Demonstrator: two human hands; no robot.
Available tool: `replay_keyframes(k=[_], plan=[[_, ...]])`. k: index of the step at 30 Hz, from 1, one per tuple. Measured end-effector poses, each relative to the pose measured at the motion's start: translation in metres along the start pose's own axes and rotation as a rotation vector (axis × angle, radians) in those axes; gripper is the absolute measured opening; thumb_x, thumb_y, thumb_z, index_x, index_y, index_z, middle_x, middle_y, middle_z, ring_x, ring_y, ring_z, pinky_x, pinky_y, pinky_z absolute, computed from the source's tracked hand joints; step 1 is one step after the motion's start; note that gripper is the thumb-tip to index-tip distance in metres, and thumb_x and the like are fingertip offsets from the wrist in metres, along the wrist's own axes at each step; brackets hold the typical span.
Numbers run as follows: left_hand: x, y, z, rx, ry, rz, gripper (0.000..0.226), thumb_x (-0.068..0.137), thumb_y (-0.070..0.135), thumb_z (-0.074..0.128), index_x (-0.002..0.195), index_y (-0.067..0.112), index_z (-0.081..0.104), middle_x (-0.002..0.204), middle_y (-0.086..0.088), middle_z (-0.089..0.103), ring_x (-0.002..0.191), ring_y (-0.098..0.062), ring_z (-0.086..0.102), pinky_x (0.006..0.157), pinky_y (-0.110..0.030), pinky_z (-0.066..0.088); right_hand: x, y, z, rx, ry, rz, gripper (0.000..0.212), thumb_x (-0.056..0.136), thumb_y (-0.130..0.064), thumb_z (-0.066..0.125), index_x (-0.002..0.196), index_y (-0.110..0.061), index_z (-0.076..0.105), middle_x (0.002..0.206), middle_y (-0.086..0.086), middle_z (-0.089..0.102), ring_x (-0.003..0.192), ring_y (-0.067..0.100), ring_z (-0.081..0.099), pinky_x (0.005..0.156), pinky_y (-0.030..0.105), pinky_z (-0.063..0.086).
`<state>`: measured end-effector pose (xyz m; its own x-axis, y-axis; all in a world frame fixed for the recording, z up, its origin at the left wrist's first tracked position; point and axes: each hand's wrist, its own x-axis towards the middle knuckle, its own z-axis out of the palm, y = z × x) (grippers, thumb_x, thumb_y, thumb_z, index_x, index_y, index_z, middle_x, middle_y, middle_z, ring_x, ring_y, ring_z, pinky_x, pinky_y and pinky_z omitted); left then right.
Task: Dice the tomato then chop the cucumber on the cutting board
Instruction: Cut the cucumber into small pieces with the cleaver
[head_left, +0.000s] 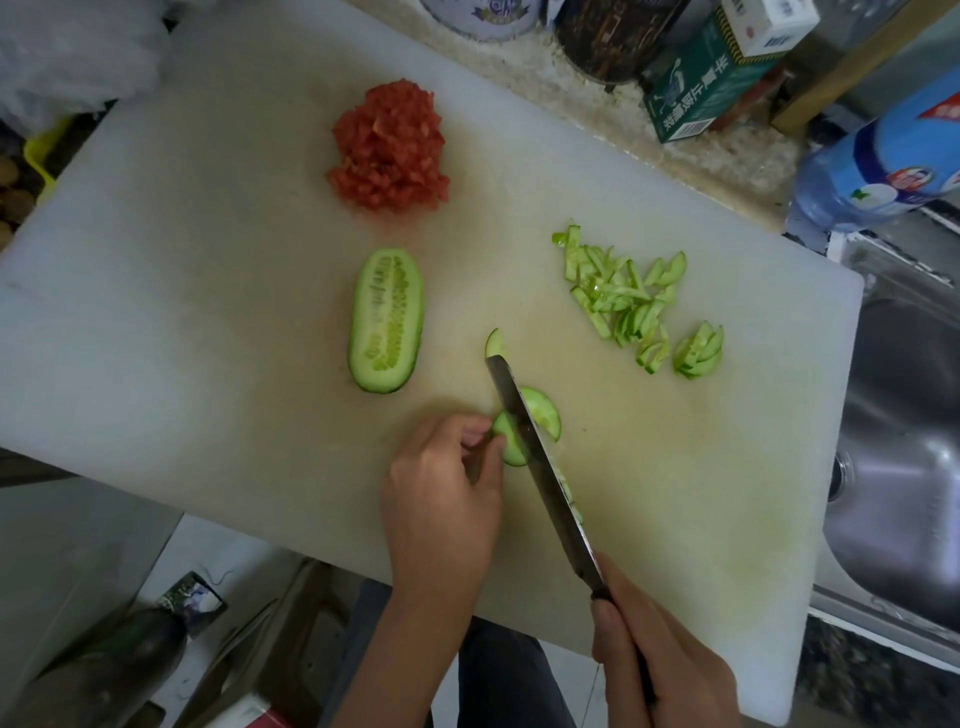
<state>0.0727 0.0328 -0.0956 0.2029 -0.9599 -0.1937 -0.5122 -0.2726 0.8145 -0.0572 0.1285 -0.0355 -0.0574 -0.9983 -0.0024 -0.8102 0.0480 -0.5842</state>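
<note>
Head view, looking down: a white cutting board (208, 312) lay on the surface beside a steel sink (909, 467). A heap of diced tomato (389, 150) sat at the far side, so that step looked done. A cucumber half (387, 319) lay cut face up near the middle, and thin cucumber strips (623, 296) were piled to the right. Near the front edge, the left hand (441, 499) pinched a small cucumber piece (506, 441) with curled fingers (475, 434), while the right hand (660, 660) gripped the handle of the knife (540, 467), its blade across that piece. The piece looked wet and light — likely slippery, best held at its skin edge, fingertips tucked back from the blade.
</note>
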Motion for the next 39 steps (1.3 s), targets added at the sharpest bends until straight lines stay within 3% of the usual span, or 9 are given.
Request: replay_keyframes(k=[5,9,12,16,19,24,30,33,39], plan=[[-0.002,0.001,0.0,0.011,0.002,-0.009,0.008,0.082,0.015,0.076,0.088,0.017,0.072,0.079,0.009,0.065,0.069,-0.004,0.057,0.067,-0.002,0.039,-0.004,0.003,0.005,-0.047,-0.007,-0.012,0.033,0.1,-0.046,0.031,0.131,-0.056,0.041,0.069,0.0,0.062,0.05,0.005,0.052,0.05,0.014,0.043],[-0.001,0.001,0.0,0.031,-0.007,-0.012,0.006,0.083,0.017,0.075,0.088,0.017,0.071,0.079,0.01,0.065,0.069,-0.003,0.055,0.061,-0.003,0.037,-0.003,0.001,0.015,-0.068,0.015,0.013,0.034,0.101,-0.042,0.031,0.122,-0.033,0.055,0.07,0.003,0.066,0.052,0.012,0.057,0.049,0.016,0.045],[0.001,0.001,0.0,0.023,0.0,0.0,0.007,0.082,0.013,0.076,0.085,0.017,0.071,0.075,0.012,0.063,0.065,0.002,0.052,0.064,0.001,0.036,0.006,0.003,0.024,-0.054,0.005,0.004,0.037,0.101,-0.038,0.034,0.119,-0.019,0.061,0.07,0.001,0.065,0.048,0.012,0.056,0.045,0.022,0.046],[0.0,-0.001,0.0,0.012,0.01,0.011,0.009,0.081,0.013,0.077,0.083,0.019,0.07,0.072,0.014,0.061,0.065,0.007,0.052,0.066,0.0,0.038,0.03,0.005,0.024,0.11,-0.043,0.054,0.048,0.1,-0.042,0.035,0.113,-0.009,0.068,0.062,-0.01,0.054,0.051,-0.004,0.042,0.053,0.004,0.034],[0.0,-0.002,0.001,-0.008,0.013,0.017,0.009,0.081,0.014,0.077,0.085,0.018,0.07,0.074,0.011,0.064,0.067,0.005,0.055,0.066,-0.001,0.04,0.034,0.009,0.013,0.268,-0.038,0.128,0.054,0.098,-0.052,0.032,0.116,-0.014,0.066,0.056,-0.015,0.044,0.046,0.002,0.045,0.05,0.011,0.035],[-0.002,-0.002,0.002,0.002,-0.002,0.009,0.01,0.081,0.017,0.076,0.089,0.017,0.071,0.079,0.01,0.063,0.071,0.004,0.055,0.07,-0.002,0.04,0.018,0.006,-0.004,0.218,-0.032,0.081,0.05,0.1,-0.046,0.033,0.115,-0.013,0.066,0.056,-0.016,0.048,0.046,0.001,0.049,0.046,0.009,0.038],[-0.003,-0.004,0.004,0.016,0.013,0.047,0.012,0.081,0.012,0.077,0.091,0.015,0.07,0.081,0.009,0.06,0.071,0.001,0.053,0.069,-0.004,0.041,0.006,0.004,0.003,0.147,-0.007,0.083,0.031,0.1,-0.049,0.032,0.117,-0.037,0.054,0.061,-0.022,0.049,0.048,-0.001,0.05,0.045,0.011,0.041],[-0.003,-0.004,0.005,0.014,0.012,0.039,0.011,0.081,0.013,0.076,0.091,0.015,0.07,0.081,0.008,0.06,0.071,0.001,0.052,0.068,-0.004,0.041,0.007,0.003,0.004,0.114,-0.022,0.068,0.033,0.101,-0.047,0.031,0.119,-0.032,0.054,0.069,-0.032,0.046,0.054,-0.007,0.049,0.051,0.005,0.039],[-0.002,-0.004,0.006,0.011,0.026,0.034,0.011,0.08,0.013,0.077,0.089,0.015,0.07,0.079,0.008,0.06,0.07,0.002,0.052,0.067,-0.003,0.04,0.006,0.005,0.009,0.042,-0.007,0.026,0.034,0.101,-0.043,0.031,0.122,-0.029,0.055,0.067,-0.021,0.047,0.051,0.003,0.048,0.046,0.014,0.041]])
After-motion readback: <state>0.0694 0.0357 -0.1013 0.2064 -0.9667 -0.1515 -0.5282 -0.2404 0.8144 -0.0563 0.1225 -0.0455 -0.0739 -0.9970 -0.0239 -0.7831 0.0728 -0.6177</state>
